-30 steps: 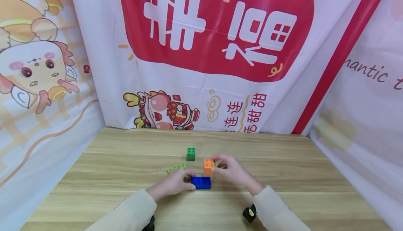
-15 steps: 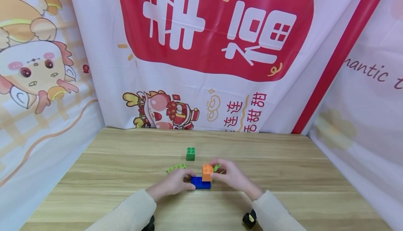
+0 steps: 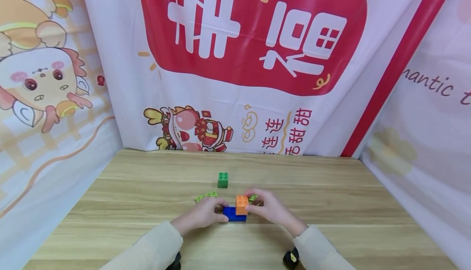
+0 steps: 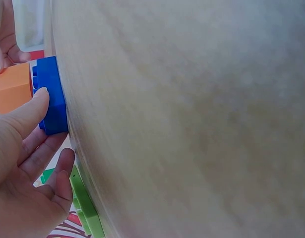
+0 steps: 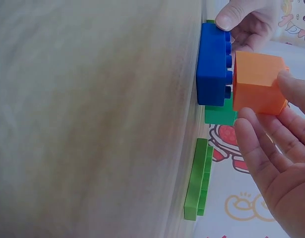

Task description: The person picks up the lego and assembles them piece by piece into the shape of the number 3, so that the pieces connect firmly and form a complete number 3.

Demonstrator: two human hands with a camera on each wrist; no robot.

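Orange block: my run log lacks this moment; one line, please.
left hand: grips blue block; right hand: holds orange block over it; contact: unclear

The head view is bright, with a soft shadow by the left hand [image 3: 206, 212]. Both wrist views are dimmer, the wooden table [image 4: 192, 119] blurry.

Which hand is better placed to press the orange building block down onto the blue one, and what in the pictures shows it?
The right hand, most likely: it grips the orange building block just above the blue building block. The left hand pinches the blue one's left end.
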